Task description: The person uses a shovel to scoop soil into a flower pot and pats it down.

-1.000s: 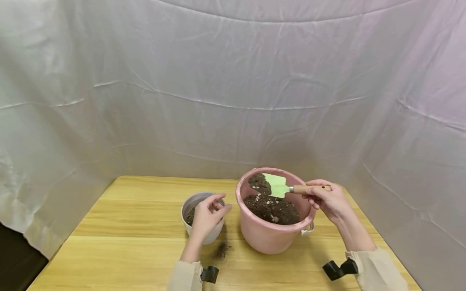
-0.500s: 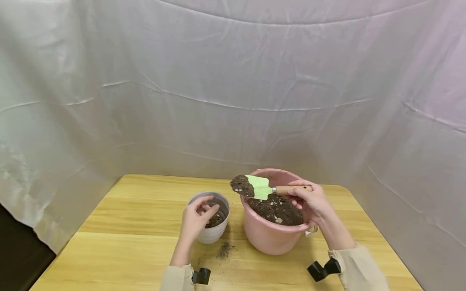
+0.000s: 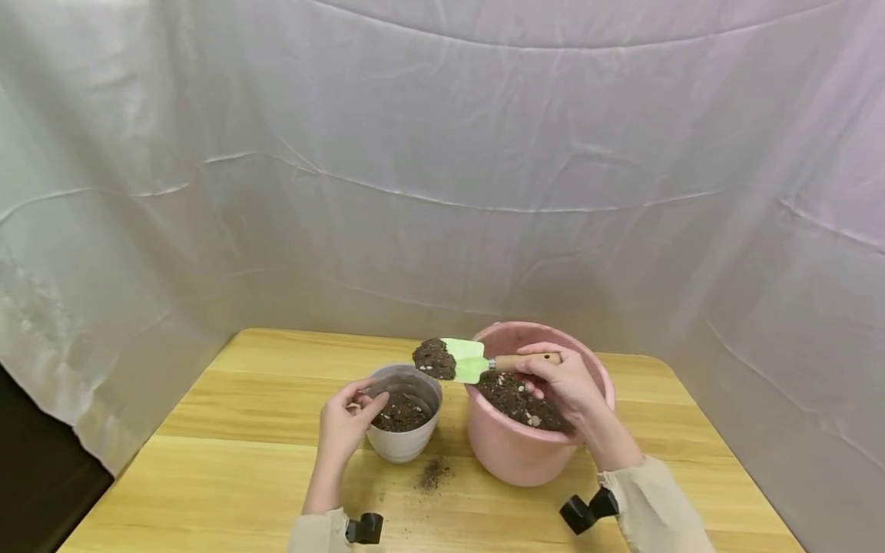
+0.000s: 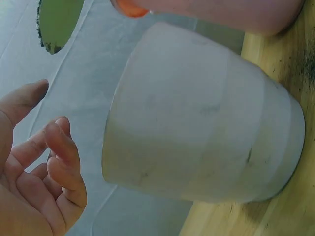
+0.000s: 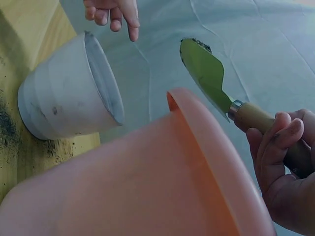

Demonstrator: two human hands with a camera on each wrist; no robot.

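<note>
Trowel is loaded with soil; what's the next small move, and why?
Probably ease the trowel a little further left, then tip it. Its soil load hangs at the white pot's near rim, not over the middle, and spilled soil already lies on the table.

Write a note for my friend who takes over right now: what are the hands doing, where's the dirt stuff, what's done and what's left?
Right hand grips the green trowel by its wooden handle; its soil load hangs over the white pot's rim.
Left hand is open beside the white pot, not gripping it.
Pink bucket holds soil. Some spilled soil lies on the table.
Done: white pot partly filled.
Left: probably tip this load in.
</note>
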